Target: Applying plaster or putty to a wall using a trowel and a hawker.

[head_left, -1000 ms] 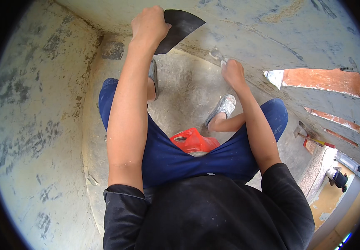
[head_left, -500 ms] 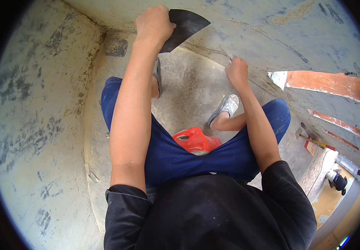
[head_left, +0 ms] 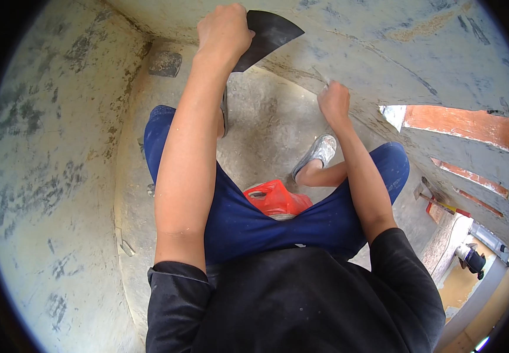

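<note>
High in the view, my left hand (head_left: pixel 222 35) is closed around a black fan-shaped scraper plate (head_left: pixel 272 38), which spreads to the right in front of the wall. My right hand (head_left: pixel 334 100) is a closed fist lower and further right, close to the same wall. A thin pale sliver of a tool (head_left: pixel 327 84) pokes out past its fingers; the rest is hidden, so its kind is unclear. The far wall (head_left: pixel 378 65) has a pale, patchy coat with dark smears and a tan streak.
A red plastic bag (head_left: pixel 275 199) lies between my legs on the dusty floor (head_left: pixel 251 129). Narrow openings show orange brick (head_left: pixel 460 122) at right. A dark flat piece (head_left: pixel 165 63) lies in the left corner. A long-handled tool (head_left: pixel 443 205) and a power tool (head_left: pixel 471 259) are at lower right.
My left hand and the black plate have shifted slightly right and up. The sliver beyond my right fist shows less than before. My right hand has barely moved.
</note>
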`<state>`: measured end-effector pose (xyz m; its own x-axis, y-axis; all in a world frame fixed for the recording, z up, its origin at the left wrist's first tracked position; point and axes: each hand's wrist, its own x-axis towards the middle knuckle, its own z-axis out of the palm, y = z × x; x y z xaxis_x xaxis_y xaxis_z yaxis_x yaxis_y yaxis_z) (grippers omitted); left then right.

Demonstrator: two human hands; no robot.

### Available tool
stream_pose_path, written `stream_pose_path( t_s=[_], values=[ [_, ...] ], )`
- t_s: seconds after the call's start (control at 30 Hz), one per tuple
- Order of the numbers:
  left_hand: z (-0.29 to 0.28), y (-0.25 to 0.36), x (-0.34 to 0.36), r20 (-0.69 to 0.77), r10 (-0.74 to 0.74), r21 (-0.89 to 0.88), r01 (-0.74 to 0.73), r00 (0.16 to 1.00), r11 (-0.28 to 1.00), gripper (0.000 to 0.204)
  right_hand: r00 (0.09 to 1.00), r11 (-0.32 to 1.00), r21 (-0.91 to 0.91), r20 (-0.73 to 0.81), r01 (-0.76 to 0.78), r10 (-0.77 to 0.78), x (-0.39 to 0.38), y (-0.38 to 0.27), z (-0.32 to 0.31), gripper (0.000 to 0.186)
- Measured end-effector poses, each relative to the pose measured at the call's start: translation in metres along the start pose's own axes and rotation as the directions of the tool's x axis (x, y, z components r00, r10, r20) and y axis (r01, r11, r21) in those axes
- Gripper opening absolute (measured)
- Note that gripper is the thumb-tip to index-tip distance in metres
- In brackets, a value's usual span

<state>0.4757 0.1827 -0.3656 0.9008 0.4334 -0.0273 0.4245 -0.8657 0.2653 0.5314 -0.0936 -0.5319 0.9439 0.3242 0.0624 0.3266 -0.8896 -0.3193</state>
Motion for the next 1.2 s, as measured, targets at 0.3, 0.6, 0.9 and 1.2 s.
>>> stream_pose_path(
  t_s=[0.3, 0.6, 0.9, 1.2],
  values=[
    [0.004, -0.004, 0.0, -0.005, 0.031, -0.007, -0.031, 1.0, 0.999, 0.036, 0.998, 0.997, -0.02, 0.01, -0.069, 0.069, -0.006, -0.013, 0.001, 0.019],
    [0.003, -0.006, -0.002, -0.024, 0.046, -0.006, -0.046, 0.999, 0.999, 0.035, 0.999, 0.999, -0.01, 0.016, -0.051, 0.051, -0.004, -0.007, 0.01, 0.02],
    [0.007, -0.009, -0.002, -0.061, 0.06, -0.021, -0.061, 0.996, 0.998, 0.034, 0.998, 0.998, -0.001, 0.02, -0.067, 0.067, -0.001, -0.009, 0.01, 0.018],
    [0.005, -0.007, -0.001, -0.045, 0.063, -0.032, -0.065, 0.997, 0.997, 0.035, 0.997, 0.997, -0.018, 0.023, -0.08, 0.08, 0.002, -0.003, 0.022, 0.019]
  ],
)
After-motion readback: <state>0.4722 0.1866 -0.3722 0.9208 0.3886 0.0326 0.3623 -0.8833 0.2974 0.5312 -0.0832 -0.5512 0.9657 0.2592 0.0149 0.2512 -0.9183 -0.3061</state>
